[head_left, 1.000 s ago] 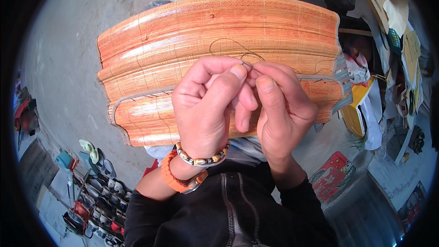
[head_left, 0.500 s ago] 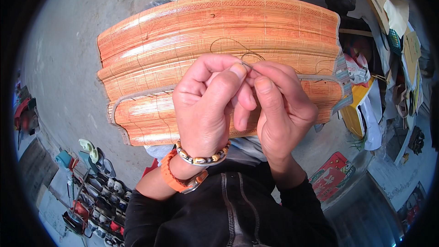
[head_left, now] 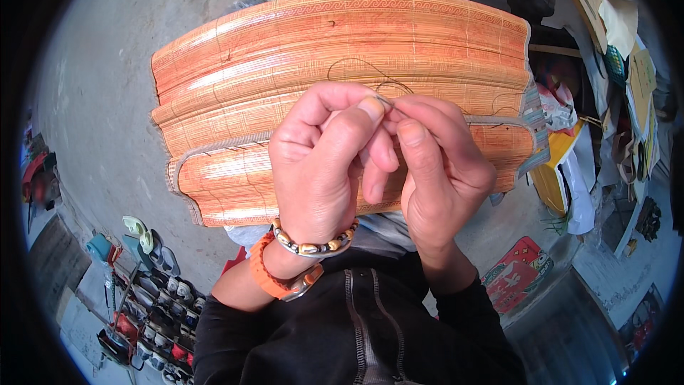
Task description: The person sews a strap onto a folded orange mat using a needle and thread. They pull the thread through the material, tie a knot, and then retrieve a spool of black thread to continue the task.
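The thumb and forefinger of your left hand (head_left: 317, 157) pinch a dark sliver (head_left: 384, 100) — needle or thread end, too small to tell. The fingers of your right hand (head_left: 450, 164) meet them there; whether those pinch it too cannot be made out. A loose loop of dark thread (head_left: 385, 76) trails just beyond, above the mat (head_left: 285, 36). It should be light, limp and quick to tangle, best held close to its end.

Both hands are raised and turned inward, forearms coming up from black sleeves (head_left: 228, 335); beads (head_left: 311, 249) and an orange band (head_left: 269, 278) circle your left wrist.

Beneath and beyond, the orange mat lies in ridges, probably smooth and springy — its grey edging (head_left: 221, 145) looks the surest hold. Grey floor (head_left: 107, 114) surrounds it.
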{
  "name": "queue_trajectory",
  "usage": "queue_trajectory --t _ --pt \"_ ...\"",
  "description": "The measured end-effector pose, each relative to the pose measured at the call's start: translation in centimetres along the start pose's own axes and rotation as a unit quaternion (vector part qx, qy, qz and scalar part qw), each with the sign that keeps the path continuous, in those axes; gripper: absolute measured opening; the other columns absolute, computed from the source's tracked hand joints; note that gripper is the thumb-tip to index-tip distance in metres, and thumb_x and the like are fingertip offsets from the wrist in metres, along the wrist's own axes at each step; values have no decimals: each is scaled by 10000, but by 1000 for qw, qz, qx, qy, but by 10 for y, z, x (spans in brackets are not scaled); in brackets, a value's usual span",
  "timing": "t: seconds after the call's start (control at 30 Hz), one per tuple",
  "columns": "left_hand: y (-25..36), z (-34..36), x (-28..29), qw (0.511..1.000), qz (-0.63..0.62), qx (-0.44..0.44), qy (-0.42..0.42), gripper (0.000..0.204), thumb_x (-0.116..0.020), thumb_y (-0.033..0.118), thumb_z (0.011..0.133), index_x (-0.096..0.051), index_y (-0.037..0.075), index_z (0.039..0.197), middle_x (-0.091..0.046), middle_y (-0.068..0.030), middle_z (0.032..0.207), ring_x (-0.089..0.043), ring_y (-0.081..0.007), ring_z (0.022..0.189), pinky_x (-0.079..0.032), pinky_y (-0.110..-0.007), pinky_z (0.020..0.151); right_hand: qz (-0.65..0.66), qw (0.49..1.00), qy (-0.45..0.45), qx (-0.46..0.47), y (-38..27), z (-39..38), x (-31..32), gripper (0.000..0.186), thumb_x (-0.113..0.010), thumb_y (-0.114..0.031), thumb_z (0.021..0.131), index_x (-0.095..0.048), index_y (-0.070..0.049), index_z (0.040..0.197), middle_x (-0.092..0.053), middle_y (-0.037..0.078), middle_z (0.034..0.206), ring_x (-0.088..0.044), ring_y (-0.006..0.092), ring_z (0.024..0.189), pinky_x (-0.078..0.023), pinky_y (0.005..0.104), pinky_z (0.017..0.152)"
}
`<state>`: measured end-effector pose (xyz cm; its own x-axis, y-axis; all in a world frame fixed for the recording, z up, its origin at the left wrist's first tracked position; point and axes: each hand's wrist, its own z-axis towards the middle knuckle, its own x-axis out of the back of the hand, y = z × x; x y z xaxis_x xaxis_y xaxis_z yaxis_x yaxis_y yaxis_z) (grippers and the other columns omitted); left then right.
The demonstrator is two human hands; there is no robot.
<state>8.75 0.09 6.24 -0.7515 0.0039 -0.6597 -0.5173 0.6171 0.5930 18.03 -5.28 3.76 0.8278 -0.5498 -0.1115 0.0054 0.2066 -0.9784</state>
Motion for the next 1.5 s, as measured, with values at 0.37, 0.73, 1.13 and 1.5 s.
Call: queue_trajectory --t 0.37,0.73,1.13,1.5 --pt "-1 1 1 1000 6 3 4 87 -505 33 900 -557 -32 924 -598 -103 607 -426 -95 366 -333 -202 354 -21 1000 5 9 0 0 0 153 -595 98 800 -639 60 941 -631 127 894 -596 170 801 -475 253 679" --pt "-1 2 3 1000 1 -6 -10 99 -517 22 902 -580 -43 941 -608 -102 627 -429 -80 370 -319 -190 349 -52 998 -2 30 -2 4 0 144 -600 96 795 -636 62 930 -635 129 884 -600 172 779 -475 250 658" --pt "-3 2 8 999 4 -16 -34 131 -531 -2 891 -583 -54 999 -640 -128 732 -481 -76 423 -353 -179 364 -52 999 -4 17 -3 5 1 139 -594 96 799 -636 60 927 -637 128 878 -600 166 773 -471 248 643" --pt "-3 3 10 999 3 -18 -34 129 -518 -20 885 -573 -60 995 -648 -150 770 -500 -83 438 -369 -186 367 -60 998 -6 16 -2 5 1 138 -590 100 798 -634 60 922 -638 131 870 -601 172 771 -471 253 650"
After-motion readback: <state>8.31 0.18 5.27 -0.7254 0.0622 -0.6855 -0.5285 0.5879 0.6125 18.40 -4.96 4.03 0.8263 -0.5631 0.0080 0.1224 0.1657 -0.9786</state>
